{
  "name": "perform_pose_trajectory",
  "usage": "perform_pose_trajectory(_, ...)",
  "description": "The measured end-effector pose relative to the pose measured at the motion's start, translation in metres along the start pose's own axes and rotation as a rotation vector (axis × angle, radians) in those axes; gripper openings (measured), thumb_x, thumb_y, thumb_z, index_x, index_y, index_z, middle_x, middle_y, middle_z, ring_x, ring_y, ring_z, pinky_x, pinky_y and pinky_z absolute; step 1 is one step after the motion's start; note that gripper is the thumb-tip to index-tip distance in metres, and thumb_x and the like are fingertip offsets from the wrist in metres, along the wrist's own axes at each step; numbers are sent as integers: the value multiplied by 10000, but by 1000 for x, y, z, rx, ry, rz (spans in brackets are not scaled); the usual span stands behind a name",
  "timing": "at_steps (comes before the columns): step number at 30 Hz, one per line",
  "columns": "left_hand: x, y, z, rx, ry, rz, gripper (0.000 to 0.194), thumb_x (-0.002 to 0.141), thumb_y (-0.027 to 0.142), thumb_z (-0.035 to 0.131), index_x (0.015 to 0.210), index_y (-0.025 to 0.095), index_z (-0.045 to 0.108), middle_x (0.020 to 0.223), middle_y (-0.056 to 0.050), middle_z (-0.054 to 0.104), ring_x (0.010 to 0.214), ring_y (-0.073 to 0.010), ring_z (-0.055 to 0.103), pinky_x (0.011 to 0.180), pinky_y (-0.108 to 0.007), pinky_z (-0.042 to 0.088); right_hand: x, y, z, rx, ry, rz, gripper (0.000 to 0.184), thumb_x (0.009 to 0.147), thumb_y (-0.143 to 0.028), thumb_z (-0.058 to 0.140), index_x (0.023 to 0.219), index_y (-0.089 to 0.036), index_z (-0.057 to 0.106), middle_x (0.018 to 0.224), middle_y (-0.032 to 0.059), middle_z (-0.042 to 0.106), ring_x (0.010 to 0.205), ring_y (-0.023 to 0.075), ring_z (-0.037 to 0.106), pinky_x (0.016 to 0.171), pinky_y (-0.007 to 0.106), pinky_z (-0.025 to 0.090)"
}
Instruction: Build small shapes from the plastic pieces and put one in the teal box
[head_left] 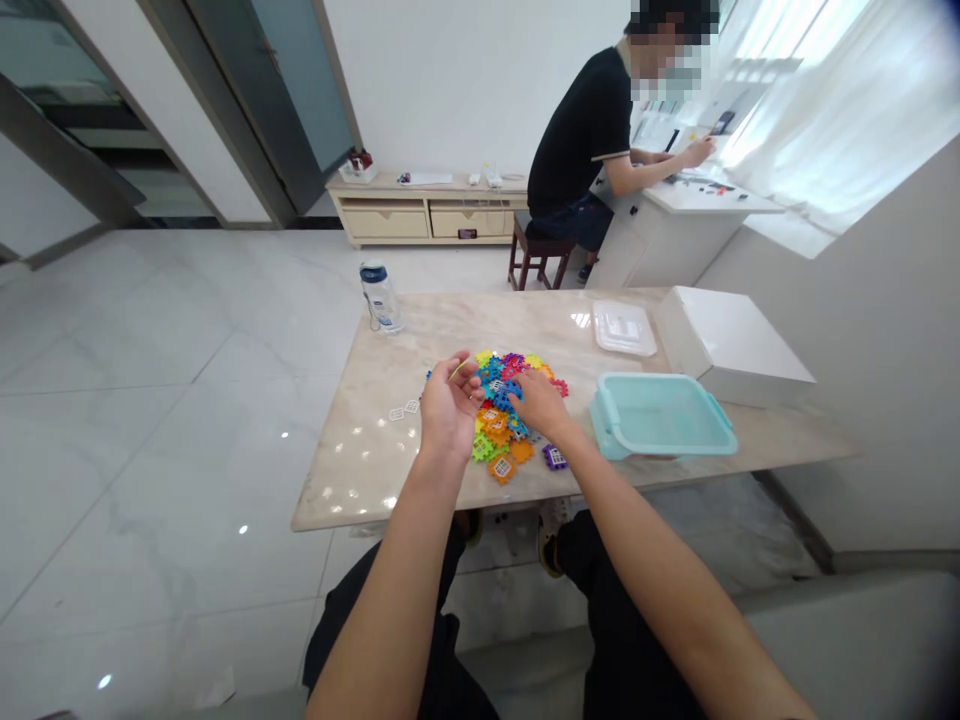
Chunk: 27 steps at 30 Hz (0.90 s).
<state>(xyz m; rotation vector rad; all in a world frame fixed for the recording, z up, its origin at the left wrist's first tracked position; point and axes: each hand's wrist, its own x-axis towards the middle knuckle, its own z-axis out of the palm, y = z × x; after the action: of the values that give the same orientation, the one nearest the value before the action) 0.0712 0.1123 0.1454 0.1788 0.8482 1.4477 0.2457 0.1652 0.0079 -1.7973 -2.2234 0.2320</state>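
A heap of colourful interlocking plastic tiles with toothed edges lies on the marble-look table. Above its left side my left hand is turned palm up, its fingers curled round a thin yellow-green tile seen nearly edge-on. My right hand reaches into the heap from the right, thumb and fingers closed on a blue tile. Some tiles carry white window-like grids, such as the orange tile at the front and the purple tile near my right wrist.
Two small white window pieces lie left of the heap. A clear bottle stands at the back left. On the right are a turquoise bin, a clear lid and a white box. Another person sits at a desk beyond.
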Motion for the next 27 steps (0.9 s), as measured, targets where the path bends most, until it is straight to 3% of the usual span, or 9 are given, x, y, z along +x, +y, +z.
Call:
perform_pose_trajectory(7,2,-1,0,18,-16,7,134,830,158,669,964,164,669,681,38,641,508,-65,537,492,-172,389,13,-18,-11,-4,21,-8,311,1136,-292,511,1076,-209,805,1175,147,760,1163,293,665,1044,387,495)
perform_pose_trajectory(15,-1,-20,8,74,-12,-22,128,824,138,661,950,158,673,680,28,642,501,-74,530,480,-171,394,-10,-24,-39,115,142,24,304,1136,-267,518,1029,-223,799,1143,110,775,1139,274,662,1008,372,496)
perform_pose_trajectory(22,-11,-55,38,120,-67,-63,104,846,142,654,947,151,674,682,20,642,513,-72,536,484,-165,396,-27,-2,-51,143,138,38,282,1101,-231,549,925,-219,770,1085,129,772,1092,295,641,957,394,503)
perform_pose_trajectory(27,-13,-69,53,157,-106,-45,126,831,172,703,952,162,665,693,28,646,523,-69,536,501,-166,395,-34,20,-57,148,110,71,268,1109,-222,520,980,-214,754,1102,139,758,1114,295,643,948,378,500)
